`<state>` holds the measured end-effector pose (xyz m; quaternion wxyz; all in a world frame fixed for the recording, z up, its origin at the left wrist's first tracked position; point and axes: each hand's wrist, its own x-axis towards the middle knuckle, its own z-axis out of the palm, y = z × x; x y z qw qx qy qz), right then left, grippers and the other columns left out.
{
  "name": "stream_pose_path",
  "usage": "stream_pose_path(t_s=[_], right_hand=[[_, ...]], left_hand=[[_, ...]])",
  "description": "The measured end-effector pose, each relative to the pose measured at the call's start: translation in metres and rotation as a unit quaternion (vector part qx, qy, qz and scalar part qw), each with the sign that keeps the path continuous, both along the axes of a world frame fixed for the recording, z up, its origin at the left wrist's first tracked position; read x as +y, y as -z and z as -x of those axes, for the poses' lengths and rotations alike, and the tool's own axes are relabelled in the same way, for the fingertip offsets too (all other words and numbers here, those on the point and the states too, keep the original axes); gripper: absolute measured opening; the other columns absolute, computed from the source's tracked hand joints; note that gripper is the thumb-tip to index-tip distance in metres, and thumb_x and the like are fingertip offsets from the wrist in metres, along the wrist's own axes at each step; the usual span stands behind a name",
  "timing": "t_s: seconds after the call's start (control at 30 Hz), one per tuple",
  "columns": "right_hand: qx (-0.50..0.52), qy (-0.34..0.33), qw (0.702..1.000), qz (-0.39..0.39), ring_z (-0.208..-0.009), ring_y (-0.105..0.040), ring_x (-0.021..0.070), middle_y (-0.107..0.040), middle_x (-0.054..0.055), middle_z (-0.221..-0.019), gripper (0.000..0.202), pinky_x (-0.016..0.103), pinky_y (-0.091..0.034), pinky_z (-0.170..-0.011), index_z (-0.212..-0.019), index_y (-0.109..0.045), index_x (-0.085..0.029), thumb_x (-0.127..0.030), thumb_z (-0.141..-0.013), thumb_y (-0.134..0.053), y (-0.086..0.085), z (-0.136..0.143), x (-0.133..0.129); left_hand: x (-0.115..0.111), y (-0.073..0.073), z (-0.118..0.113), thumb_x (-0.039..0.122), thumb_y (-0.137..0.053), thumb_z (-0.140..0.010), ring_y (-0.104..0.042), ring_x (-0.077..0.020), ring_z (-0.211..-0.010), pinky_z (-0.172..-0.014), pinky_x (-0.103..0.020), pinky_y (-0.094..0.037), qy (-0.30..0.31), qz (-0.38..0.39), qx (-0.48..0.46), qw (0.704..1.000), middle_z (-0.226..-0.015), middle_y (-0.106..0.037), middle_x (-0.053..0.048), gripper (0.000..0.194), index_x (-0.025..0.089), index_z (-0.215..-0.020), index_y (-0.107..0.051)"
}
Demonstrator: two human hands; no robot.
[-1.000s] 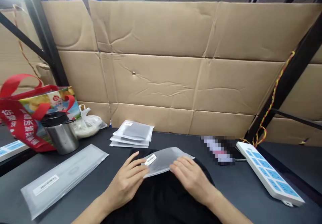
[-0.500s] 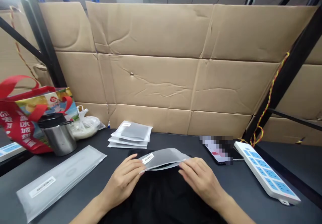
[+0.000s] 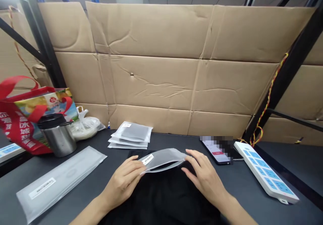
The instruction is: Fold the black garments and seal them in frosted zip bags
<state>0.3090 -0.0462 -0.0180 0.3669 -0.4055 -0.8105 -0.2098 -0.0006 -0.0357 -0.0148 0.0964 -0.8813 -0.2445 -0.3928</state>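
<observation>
Your left hand (image 3: 123,181) pinches the left end of a frosted plastic bag (image 3: 164,158), fingers closed on it just below its white barcode label (image 3: 148,159). Your right hand (image 3: 205,179) is at the bag's right end, fingers spread and curled, fingertips touching the edge; whether they actually grip it cannot be told. The bag sits just below the centre of the frame, lifted slightly above a black garment (image 3: 164,198). Its long axis runs left to right across the frame, the right end a little higher, and its mouth gapes toward you along the lower edge.

The garment's shape is hard to read: it is one dark mass against the dark table (image 3: 252,191), and its lower part is cut off by the bottom edge of the frame. What is inside the bag cannot be made out.

Behind the bag lies a stack of filled bags (image 3: 131,135). At lower left lies a long flat bag (image 3: 60,181). At left a steel flask (image 3: 57,135) stands before a red tote (image 3: 17,117), which is cut by the frame edge. At right sits a white power strip (image 3: 264,176), with a partly blurred phone (image 3: 217,149) beside it.
</observation>
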Motion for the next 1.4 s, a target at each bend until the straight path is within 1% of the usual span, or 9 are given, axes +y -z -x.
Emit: stream_pose_path(t_s=[0.17,0.3,0.6,0.73,0.87,0.97,1.17,1.3,1.4], right_hand=[[0.001,-0.048,0.997,0.059,-0.092,-0.064,0.0201,-0.067,0.006,-0.098,0.021,0.036,-0.051,-0.081,-0.109,-0.057,-0.022,-0.016,-0.096,-0.043,-0.001,-0.008,0.006],[-0.013,-0.041,0.998,0.047,-0.083,-0.065,0.0189,-0.068,0.005,-0.090,0.019,0.034,-0.051,-0.077,-0.103,-0.059,-0.020,-0.016,-0.096,-0.042,0.003,-0.007,0.009],[-0.019,-0.040,0.997,0.060,-0.085,-0.064,0.0207,-0.067,0.007,-0.093,0.020,0.036,-0.052,-0.076,-0.107,-0.058,-0.019,-0.015,-0.097,-0.041,0.014,-0.014,0.013],[-0.015,-0.046,0.997,0.059,-0.088,-0.065,0.0206,-0.068,0.007,-0.096,0.021,0.036,-0.053,-0.077,-0.111,-0.057,-0.018,-0.015,-0.097,-0.041,0.010,-0.015,0.012],[-0.016,-0.071,0.997,0.016,-0.099,-0.063,0.0219,-0.067,0.009,-0.106,0.025,0.038,-0.053,-0.085,-0.118,-0.055,-0.017,-0.018,-0.095,-0.047,-0.003,-0.006,0.006],[-0.033,-0.102,0.994,0.017,-0.091,-0.064,0.0194,-0.069,0.006,-0.097,0.024,0.035,-0.053,-0.081,-0.112,-0.060,-0.019,-0.013,-0.094,-0.044,-0.007,0.006,0.001],[-0.086,-0.067,0.994,0.022,-0.077,-0.062,0.0188,-0.067,0.007,-0.088,0.033,0.032,-0.053,-0.069,-0.127,-0.051,-0.012,-0.011,-0.095,-0.041,0.004,0.031,0.000],[-0.150,-0.020,0.987,0.050,-0.069,-0.060,0.0194,-0.064,0.005,-0.080,0.023,0.032,-0.051,-0.058,-0.110,-0.060,-0.014,-0.012,-0.092,-0.047,0.013,0.044,0.000],[-0.168,-0.013,0.984,0.056,-0.077,-0.060,0.0204,-0.064,0.006,-0.088,0.022,0.032,-0.052,-0.063,-0.100,-0.063,-0.016,-0.006,-0.088,-0.047,0.017,0.049,-0.001]], left_hand=[[0.000,0.001,0.001,0.005,-0.050,-0.091,-0.066,-0.0161,-0.092,-0.101,-0.043,-0.048,0.002,0.001,0.005,1.000,-0.097,-0.070,-0.004,0.025,0.018,-0.107,-0.063],[-0.001,0.001,0.002,0.008,-0.048,-0.091,-0.066,-0.0167,-0.092,-0.100,-0.043,-0.048,-0.003,-0.004,0.018,1.000,-0.098,-0.070,-0.003,0.026,0.021,-0.108,-0.063],[0.000,0.001,0.003,0.007,-0.049,-0.091,-0.065,-0.0172,-0.096,-0.102,-0.044,-0.046,0.005,-0.006,0.030,1.000,-0.099,-0.070,-0.005,0.027,0.020,-0.110,-0.062],[-0.001,-0.001,0.003,0.007,-0.049,-0.091,-0.065,-0.0164,-0.093,-0.101,-0.044,-0.046,-0.003,-0.001,0.026,1.000,-0.098,-0.070,-0.004,0.025,0.019,-0.109,-0.062],[-0.001,-0.004,0.000,0.006,-0.049,-0.091,-0.065,-0.0159,-0.091,-0.101,-0.043,-0.046,0.002,0.004,0.014,1.000,-0.096,-0.069,-0.003,0.024,0.019,-0.105,-0.063],[-0.001,-0.005,-0.003,0.005,-0.050,-0.090,-0.065,-0.0156,-0.091,-0.102,-0.042,-0.046,0.007,0.004,0.010,1.000,-0.095,-0.069,-0.004,0.023,0.017,-0.104,-0.063],[-0.007,-0.004,-0.010,0.003,-0.048,-0.090,-0.064,-0.0162,-0.095,-0.102,-0.041,-0.045,0.028,-0.009,0.036,0.999,-0.100,-0.069,-0.005,0.028,0.018,-0.110,-0.061],[-0.012,-0.008,-0.011,0.018,-0.057,-0.090,-0.062,-0.0198,-0.104,-0.109,-0.042,-0.037,0.048,0.072,0.093,0.992,-0.107,-0.069,-0.005,0.027,0.020,-0.116,-0.060],[-0.004,-0.010,-0.012,0.033,-0.054,-0.092,-0.056,-0.0224,-0.114,-0.109,-0.042,-0.034,0.019,0.179,0.089,0.980,-0.119,-0.065,-0.004,0.032,0.025,-0.122,-0.057]])
